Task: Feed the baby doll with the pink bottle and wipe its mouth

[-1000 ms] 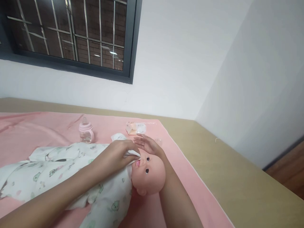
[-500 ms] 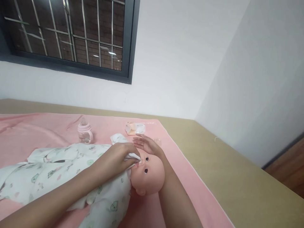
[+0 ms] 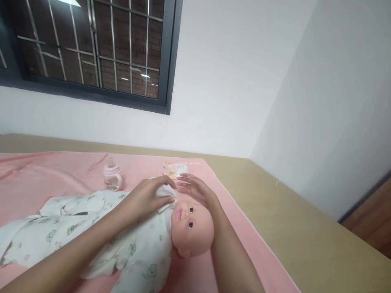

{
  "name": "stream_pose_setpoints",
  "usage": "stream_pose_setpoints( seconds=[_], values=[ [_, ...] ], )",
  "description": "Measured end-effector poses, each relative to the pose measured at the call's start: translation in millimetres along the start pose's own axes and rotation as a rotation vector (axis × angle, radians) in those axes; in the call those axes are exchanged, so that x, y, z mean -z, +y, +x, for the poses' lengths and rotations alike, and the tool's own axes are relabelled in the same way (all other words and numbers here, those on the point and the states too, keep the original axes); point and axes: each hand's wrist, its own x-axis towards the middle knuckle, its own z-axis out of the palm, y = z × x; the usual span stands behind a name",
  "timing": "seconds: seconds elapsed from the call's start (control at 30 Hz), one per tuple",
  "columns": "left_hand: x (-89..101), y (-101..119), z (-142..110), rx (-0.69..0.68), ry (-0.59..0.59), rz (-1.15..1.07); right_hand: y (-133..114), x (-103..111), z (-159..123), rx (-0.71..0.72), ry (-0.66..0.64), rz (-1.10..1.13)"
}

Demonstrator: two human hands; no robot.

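A baby doll (image 3: 192, 228) lies on its back on a pink blanket (image 3: 45, 171), its head to the right. It wears a white printed garment (image 3: 91, 232). My left hand (image 3: 146, 197) is closed on a small white cloth (image 3: 166, 195) just left of the doll's cheek, clear of the mouth. My right hand (image 3: 197, 189) rests flat, fingers stretched out, on the far side of the doll's head.
A pink baby bottle (image 3: 112, 178) stands on the blanket behind the doll. A small wipes packet (image 3: 176, 169) lies at the blanket's far edge. The tan mattress (image 3: 305, 228) extends right to the white wall corner. A barred window (image 3: 91, 49) is above left.
My left hand has drawn the white cloth off the doll's mouth toward the far cheek, so the mouth now shows. My right hand stays on the head. The view shifted slightly.
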Motion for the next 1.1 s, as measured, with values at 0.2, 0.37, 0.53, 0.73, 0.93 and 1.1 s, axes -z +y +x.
stream_pose_setpoints(
  seconds=[0.2,0.37,0.53,0.73,0.93,1.1],
  values=[
    [9.7,-11.6,5.8,-0.006,0.073,0.022,-69.3,-44.7,-29.9,0.073,-0.279,-0.422],
    [16.3,-15.0,5.0,-0.014,0.1,-0.011,-89.6,-108.7,-47.2,0.134,-0.445,-0.839],
    [30.8,-22.3,0.5,0.062,0.057,-0.025,-82.6,-119.0,-42.1,0.234,-0.105,-0.865],
    [68.3,-49.9,1.6,0.18,0.246,-0.111,-80.0,-60.7,-27.0,0.288,0.379,-0.768],
    [102.2,-72.9,-0.3,0.265,0.367,-0.206,-55.7,-13.8,-7.1,0.183,0.466,-0.746],
    [115.3,-100.3,-1.3,0.311,0.414,-0.287,-31.8,-4.5,21.3,0.167,0.39,-0.709]
  ],
)
